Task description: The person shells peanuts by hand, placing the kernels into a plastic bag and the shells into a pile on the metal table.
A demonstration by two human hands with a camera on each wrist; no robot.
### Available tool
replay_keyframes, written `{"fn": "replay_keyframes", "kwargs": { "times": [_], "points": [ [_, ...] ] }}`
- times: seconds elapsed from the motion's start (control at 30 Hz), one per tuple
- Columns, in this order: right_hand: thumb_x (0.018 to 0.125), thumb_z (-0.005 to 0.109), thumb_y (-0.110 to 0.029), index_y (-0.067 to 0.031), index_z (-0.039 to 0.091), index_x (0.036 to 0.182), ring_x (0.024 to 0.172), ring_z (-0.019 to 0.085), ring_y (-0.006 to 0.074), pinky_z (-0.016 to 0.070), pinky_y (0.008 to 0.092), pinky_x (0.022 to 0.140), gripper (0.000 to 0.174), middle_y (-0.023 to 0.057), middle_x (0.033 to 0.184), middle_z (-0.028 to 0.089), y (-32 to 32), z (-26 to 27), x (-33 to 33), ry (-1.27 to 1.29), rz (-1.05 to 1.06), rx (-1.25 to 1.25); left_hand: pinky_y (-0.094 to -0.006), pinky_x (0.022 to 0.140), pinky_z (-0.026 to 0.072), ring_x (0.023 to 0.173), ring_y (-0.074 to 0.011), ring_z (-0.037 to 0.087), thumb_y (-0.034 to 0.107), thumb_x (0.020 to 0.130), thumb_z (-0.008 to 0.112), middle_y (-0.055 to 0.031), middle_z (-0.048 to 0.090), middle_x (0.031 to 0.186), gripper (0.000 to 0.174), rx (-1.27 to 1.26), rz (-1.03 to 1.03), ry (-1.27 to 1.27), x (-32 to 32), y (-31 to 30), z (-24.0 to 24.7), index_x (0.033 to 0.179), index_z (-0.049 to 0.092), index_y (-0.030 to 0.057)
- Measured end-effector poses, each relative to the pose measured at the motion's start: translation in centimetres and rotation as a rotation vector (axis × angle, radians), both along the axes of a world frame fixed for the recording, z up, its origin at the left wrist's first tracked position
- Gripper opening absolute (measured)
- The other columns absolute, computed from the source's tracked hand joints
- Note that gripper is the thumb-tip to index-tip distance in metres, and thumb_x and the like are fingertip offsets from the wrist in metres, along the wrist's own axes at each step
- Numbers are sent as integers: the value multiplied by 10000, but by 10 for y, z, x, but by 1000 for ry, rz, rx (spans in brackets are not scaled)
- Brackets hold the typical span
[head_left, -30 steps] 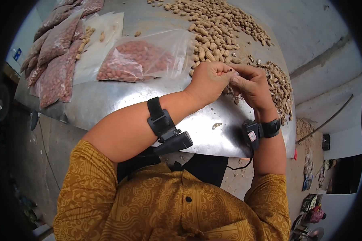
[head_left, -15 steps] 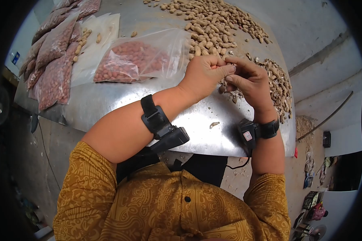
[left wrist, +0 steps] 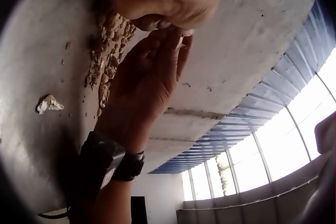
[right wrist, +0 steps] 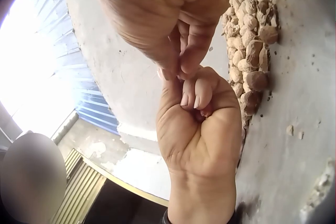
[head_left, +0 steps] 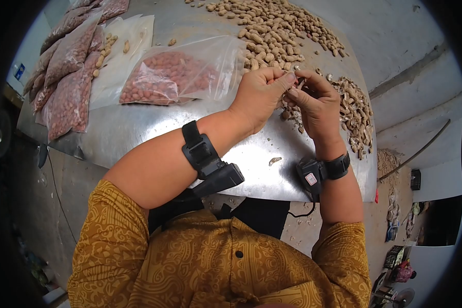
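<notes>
My left hand (head_left: 258, 97) and right hand (head_left: 321, 107) meet at their fingertips over the near edge of the peanut pile (head_left: 274, 38). The left fingers curl in the right wrist view, with a small reddish kernel (right wrist: 202, 113) partly showing inside that hand (right wrist: 199, 134). Thumb and fingers of the right hand pinch a small peanut piece (head_left: 301, 83); in the left wrist view a pale bit (left wrist: 181, 37) shows at the fingertips of this hand (left wrist: 139, 79). Fingers hide most of what is held.
A clear bag of red kernels (head_left: 164, 77) lies left of the hands, beside an empty-looking bag (head_left: 133, 38) with loose peanuts on it. Filled bags (head_left: 69, 102) are stacked farther left. Broken shells (head_left: 357, 110) lie to the right on the metal table (head_left: 256, 177).
Both hands have risen slightly from half a second ago, and the right wrist has shifted left. The right fingers have spread a little, showing more of the small piece.
</notes>
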State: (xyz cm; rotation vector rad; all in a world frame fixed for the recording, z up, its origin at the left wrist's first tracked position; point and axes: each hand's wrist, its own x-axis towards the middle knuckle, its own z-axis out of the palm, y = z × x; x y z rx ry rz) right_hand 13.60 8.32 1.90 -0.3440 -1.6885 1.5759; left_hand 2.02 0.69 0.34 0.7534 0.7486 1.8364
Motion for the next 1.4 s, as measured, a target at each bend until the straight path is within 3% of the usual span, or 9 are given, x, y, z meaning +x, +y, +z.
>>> {"fn": "replay_keyframes", "kwargs": {
  "times": [0.2, 0.3, 0.6, 0.8, 1.0, 1.1, 1.3, 1.4],
  "points": [
    [743, 659, 44, 19, 585, 1064, 734, 605, 109, 524, 229, 686, 330, 68, 859, 630, -5, 3, -1, 31, -40, -43, -176, 488, 345, 522, -41, 374, 217, 900, 541, 10, 512, 719, 200, 41, -80, -54, -3, -2, -1, 899, 561, 17],
    [749, 645, 55, 21, 579, 1068, 776, 599, 109, 515, 226, 710, 328, 75, 903, 625, -3, 0, -2, 60, -69, -23, -174, 473, 298, 532, -35, 365, 205, 908, 525, 15, 521, 767, 189, 47, -87, -87, -1, -2, -1, 939, 559, 21],
    [766, 608, 76, 17, 572, 1067, 811, 599, 134, 487, 251, 786, 309, 91, 942, 618, -3, -3, -6, 210, -18, -98, -176, 476, 302, 551, -36, 359, 177, 931, 468, 13, 461, 765, 212, -31, -130, -245, 5, -6, -1, 1068, 529, 27],
    [770, 613, 63, 21, 583, 1041, 806, 619, 150, 504, 245, 748, 276, 102, 921, 632, -1, -4, -2, 84, -42, 16, -180, 457, 282, 526, -44, 345, 143, 936, 396, 6, 458, 744, 184, -87, -284, -454, -3, -3, -3, 987, 530, 29],
    [754, 638, 49, 13, 623, 973, 805, 619, 124, 507, 235, 749, 222, 76, 903, 650, -5, 1, 0, 5, -68, 176, -201, 430, 276, 481, -77, 339, 133, 877, 429, 4, 425, 607, 174, -168, -309, -599, -8, 0, -5, 730, 486, 60],
    [751, 650, 36, 12, 629, 968, 805, 616, 115, 507, 231, 745, 220, 69, 908, 650, -5, 3, 1, -56, -48, 245, -212, 421, 278, 476, -92, 350, 142, 838, 441, 0, 414, 573, 185, -267, -222, -658, -8, -1, -1, 664, 451, 80],
    [767, 635, 33, 13, 629, 975, 804, 613, 107, 502, 221, 742, 209, 64, 909, 649, -7, 6, 2, -116, -76, 349, -212, 420, 288, 489, -94, 379, 157, 837, 426, -19, 490, 628, 176, -185, -335, -613, -13, 1, -10, 710, 488, 53],
    [773, 629, 31, 11, 633, 967, 803, 614, 109, 499, 219, 732, 195, 55, 886, 651, -4, 3, 3, -92, -172, 313, -204, 413, 278, 494, -87, 382, 150, 851, 425, -19, 511, 662, 181, -272, -318, -567, -8, 1, -3, 809, 537, 14]
  ]
}}
